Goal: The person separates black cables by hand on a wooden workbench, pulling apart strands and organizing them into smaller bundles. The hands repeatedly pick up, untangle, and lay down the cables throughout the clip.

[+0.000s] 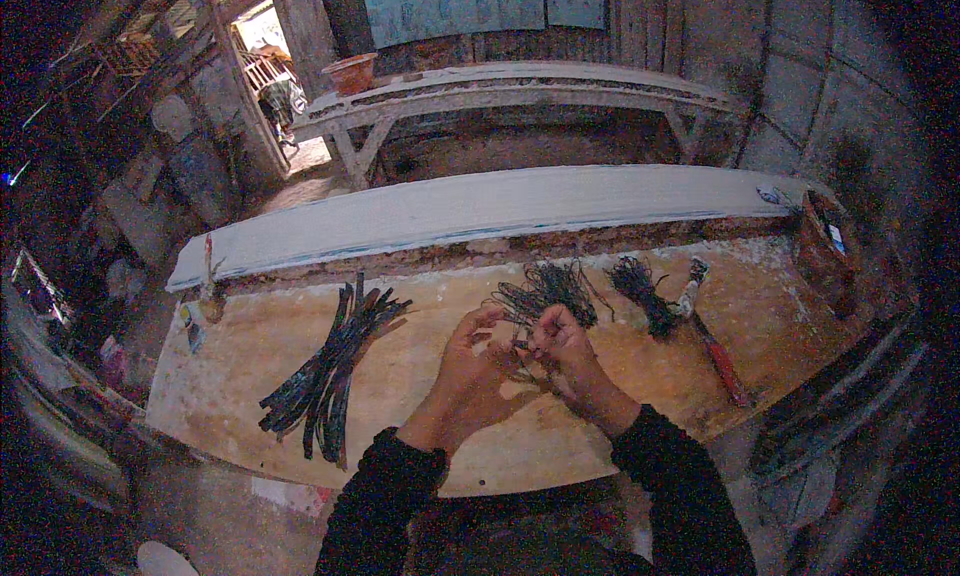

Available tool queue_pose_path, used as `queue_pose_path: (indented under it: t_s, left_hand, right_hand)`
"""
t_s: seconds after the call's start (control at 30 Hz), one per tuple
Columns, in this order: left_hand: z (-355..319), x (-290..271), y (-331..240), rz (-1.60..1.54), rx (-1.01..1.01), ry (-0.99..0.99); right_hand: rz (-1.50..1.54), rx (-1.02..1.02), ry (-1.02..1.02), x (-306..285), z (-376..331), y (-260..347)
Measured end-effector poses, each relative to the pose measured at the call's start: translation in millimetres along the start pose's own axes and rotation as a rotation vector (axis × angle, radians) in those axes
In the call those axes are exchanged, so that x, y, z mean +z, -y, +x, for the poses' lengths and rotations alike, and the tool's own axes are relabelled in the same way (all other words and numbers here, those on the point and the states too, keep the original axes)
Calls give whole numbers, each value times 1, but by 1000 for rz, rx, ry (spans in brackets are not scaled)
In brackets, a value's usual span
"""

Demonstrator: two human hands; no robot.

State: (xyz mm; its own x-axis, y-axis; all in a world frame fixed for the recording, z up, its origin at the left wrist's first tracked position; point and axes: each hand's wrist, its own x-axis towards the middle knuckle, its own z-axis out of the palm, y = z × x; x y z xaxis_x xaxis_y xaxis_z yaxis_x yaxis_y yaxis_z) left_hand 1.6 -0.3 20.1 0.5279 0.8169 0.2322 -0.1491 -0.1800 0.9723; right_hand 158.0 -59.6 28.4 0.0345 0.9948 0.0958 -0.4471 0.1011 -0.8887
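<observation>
My left hand (pixel 468 361) and my right hand (pixel 562 354) meet over a wooden board (pixel 420 426), fingertips pinched together on thin dark wire strands (pixel 520 348). The strands run up to a loose tangle of dark wire (pixel 545 291) lying just beyond my fingers. Both sleeves are black. What exactly sits between the fingertips is too small to make out.
A bundle of long dark strips (pixel 330 371) lies to the left on the board. A second dark wire bunch (pixel 642 294) and a red-handled tool (pixel 715 351) lie to the right. A long pale plank (pixel 480 211) spans behind; a white bench (pixel 500 86) farther back.
</observation>
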Motion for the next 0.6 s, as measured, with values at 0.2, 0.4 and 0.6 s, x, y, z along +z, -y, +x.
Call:
queue_pose_path:
  t_s: [0.2, 0.4, 0.6]
  left_hand:
    - [-10, 8, -37, -780, -485, 62]
    - [-2, 0, 0, -605, -350, 15]
    - [1, -2, 3, -544, -331, 81]
  right_hand:
    - [344, 33, -27, -7, 6, 3]
    - [199, 13, -58, -3, 7, -1]
    - [-69, 124, -72, -4, 8, -11]
